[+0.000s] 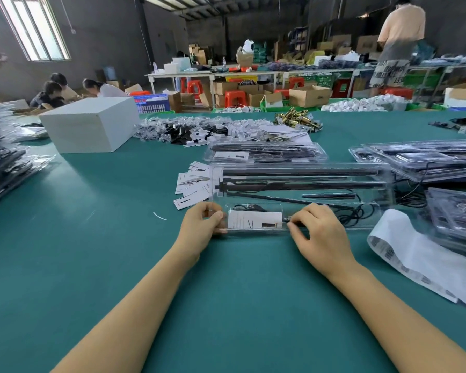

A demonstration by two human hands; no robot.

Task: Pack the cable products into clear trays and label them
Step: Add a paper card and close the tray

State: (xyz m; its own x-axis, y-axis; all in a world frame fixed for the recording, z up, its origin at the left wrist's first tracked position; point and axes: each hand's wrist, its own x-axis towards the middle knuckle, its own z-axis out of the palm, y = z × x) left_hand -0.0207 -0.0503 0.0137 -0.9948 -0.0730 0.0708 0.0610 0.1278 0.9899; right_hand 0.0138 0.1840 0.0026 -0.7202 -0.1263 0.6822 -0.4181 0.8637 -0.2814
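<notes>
On the green surface (92,238), clear tray (301,196) with black cable parts; left hand (199,228) and right hand (316,228) pinching its near edge, fingers closed around the white-card compartment (254,219).

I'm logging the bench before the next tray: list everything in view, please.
Clear tray: one open, holding black rods and cable, centre.
White card: one, in the tray's near pocket.
Loose cards: a pile, white, left of the tray.
Packed trays: stacks, clear, right; another stack far left.
White box: one, left rear.
Label strip: one, white, right.
Table: teal.
Left hand: on the pocket's left end.
Right hand: on its right end.
</notes>
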